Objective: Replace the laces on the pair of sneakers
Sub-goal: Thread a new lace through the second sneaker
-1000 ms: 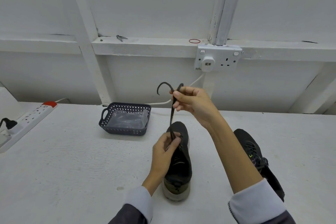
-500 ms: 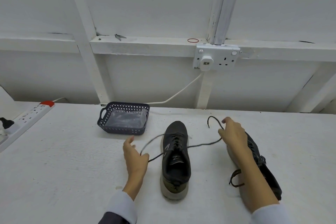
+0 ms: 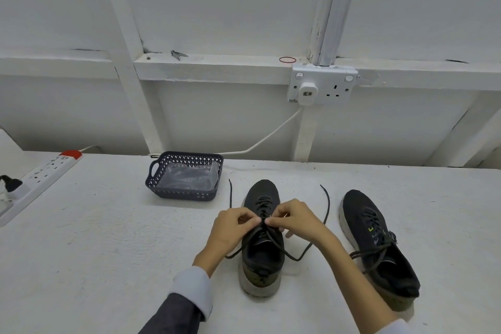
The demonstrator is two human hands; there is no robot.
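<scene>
Over the left sneaker (image 3: 261, 192), left hand (image 3: 230, 228) and right hand (image 3: 295, 221) pinch its lace (image 3: 328, 205) (ends splayed outward), basket (image 3: 187, 195) near behind.

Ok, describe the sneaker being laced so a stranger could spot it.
On the white table, right of the dark basket, stand two black sneakers. It is the left sneaker, whose lace the left hand and right hand pinch; the other sneaker sits untouched.

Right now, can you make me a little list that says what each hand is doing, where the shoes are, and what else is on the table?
Left hand: pinches the lace over the middle sneaker
Right hand: pinches the same lace beside it
Lace ends: loose on the table, either side of the toe
Other sneaker: to the right, laced, untouched
Basket: behind left, clear bag inside
</scene>
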